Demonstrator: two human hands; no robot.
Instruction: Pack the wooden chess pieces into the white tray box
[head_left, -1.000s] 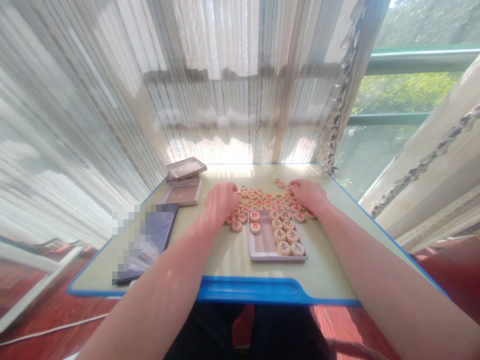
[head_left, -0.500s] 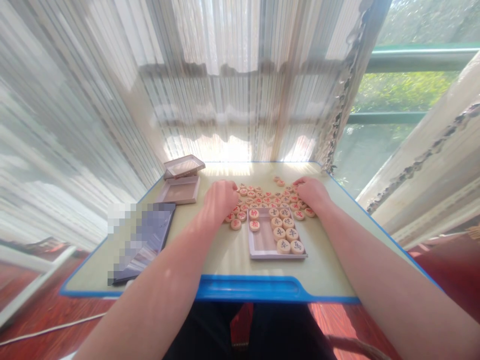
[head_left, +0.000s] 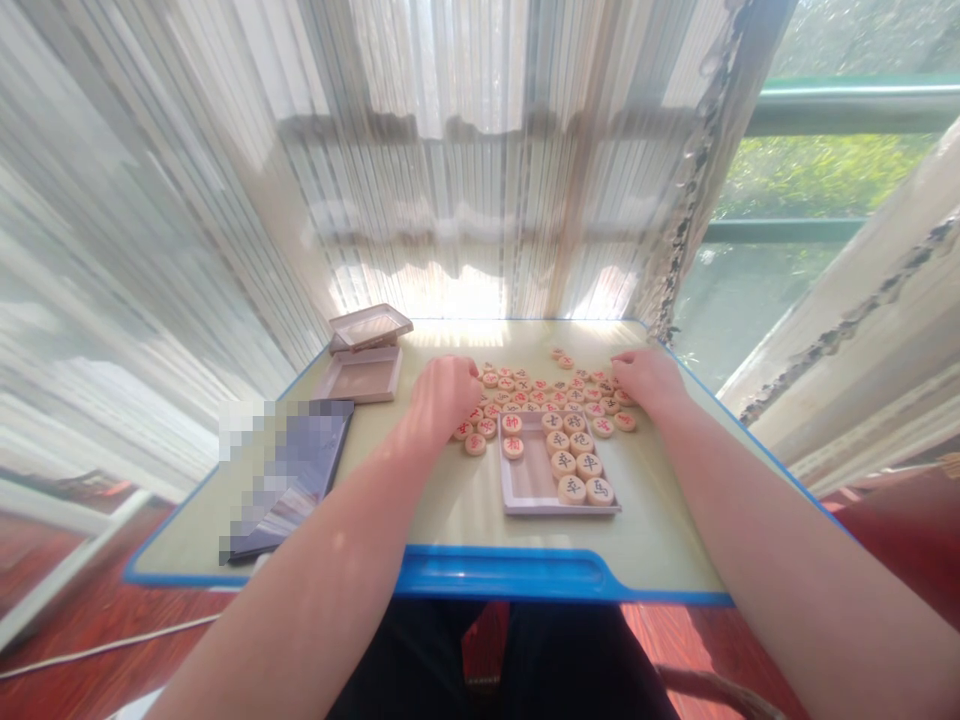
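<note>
My left hand (head_left: 448, 386) rests at the left edge of a spread of round wooden Chinese chess pieces (head_left: 540, 386). Its fingers are curled together; whatever may be in them is hidden. On the right edge of the spread is my right hand (head_left: 651, 380), its fingers bent and pressed together beside the outer pieces, with the fingertips partly hidden. Between my forearms lies a shallow box tray (head_left: 531, 480). Along its right side several black-marked pieces (head_left: 580, 443) sit in two columns, while two red-marked pieces (head_left: 512, 436) lie at its upper left.
An open shallow box (head_left: 363, 374) and another box part (head_left: 371, 325) lie at the back left. A dark flat object (head_left: 311, 470), partly pixelated, lies left of my forearm. The table has a blue rim (head_left: 502, 572). Curtains (head_left: 450, 200) hang behind it.
My right hand has shifted slightly right, off the pieces it covered, showing more of them. My left hand stays at the left edge. The tray's contents look the same.
</note>
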